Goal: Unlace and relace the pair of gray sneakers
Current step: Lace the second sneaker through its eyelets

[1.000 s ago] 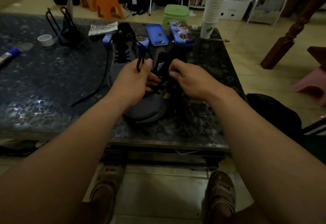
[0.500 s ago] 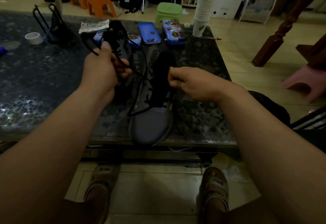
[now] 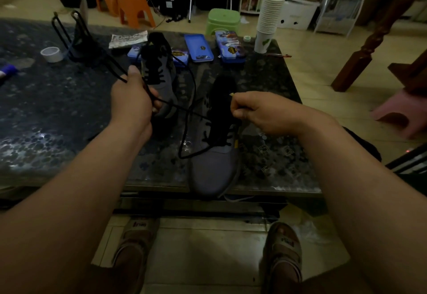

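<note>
Risk: left hand grips the taut black lace left of centre, right hand pinches the centre-frame gray sneaker at its tongue, toe overhanging the table edge; I judge a hard tug could drag it off.

lace of gray sneaker in left hand
</note>
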Demonstrator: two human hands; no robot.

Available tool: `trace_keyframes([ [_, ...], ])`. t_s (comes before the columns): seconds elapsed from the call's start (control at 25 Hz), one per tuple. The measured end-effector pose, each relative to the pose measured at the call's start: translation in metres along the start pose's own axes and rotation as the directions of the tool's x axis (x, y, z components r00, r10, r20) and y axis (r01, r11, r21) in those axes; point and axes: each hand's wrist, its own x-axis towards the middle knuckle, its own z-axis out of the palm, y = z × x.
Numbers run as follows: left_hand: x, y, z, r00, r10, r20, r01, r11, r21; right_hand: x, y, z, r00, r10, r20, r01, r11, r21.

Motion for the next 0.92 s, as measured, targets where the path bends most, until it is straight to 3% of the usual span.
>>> trace_keyframes([
  [0.16,-0.004,0.004,-0.005,0.992,-0.027,0.126,0.014,0.995,0.1,-0.004,-0.002,0.002,0.998,0.035,-0.049,-0.034,0.999,0.026],
  [0.32,-0.024,0.014,-0.009,0.93,0.006,0.367,-0.104,0.963,0.248,-0.003,-0.044,0.007,0.912,0.047,-0.408,0.004,0.993,0.121],
  [0.36,-0.034,0.018,-0.008,0.888,0.016,0.459,-0.163,0.945,0.282,-0.001,-0.058,0.011,0.918,0.031,-0.394,0.064,0.972,0.226],
  [0.44,-0.051,0.026,-0.005,0.794,0.032,0.608,-0.315,0.876,0.366,0.002,-0.079,0.018,0.975,0.027,-0.219,0.083,0.874,0.48],
  [0.52,-0.063,0.033,-0.002,0.751,0.075,0.656,-0.434,0.804,0.406,-0.001,-0.08,0.018,0.991,0.025,-0.135,0.068,0.764,0.641],
  [0.72,-0.075,0.037,0.005,0.652,0.208,0.729,-0.602,0.727,0.33,-0.041,-0.07,0.004,0.988,0.086,-0.125,0.043,0.629,0.776],
  [0.76,-0.079,0.035,0.01,0.637,0.187,0.748,-0.622,0.698,0.355,-0.05,-0.066,0.003,0.986,0.074,-0.148,0.064,0.656,0.752],
  [0.84,-0.085,0.029,0.021,0.634,0.081,0.769,-0.624,0.641,0.447,-0.064,-0.061,0.002,0.967,0.013,-0.254,0.14,0.804,0.578],
  [0.92,-0.094,0.024,0.029,0.622,-0.017,0.783,-0.619,0.603,0.504,-0.073,-0.057,0.004,0.931,-0.039,-0.363,0.221,0.852,0.475],
])
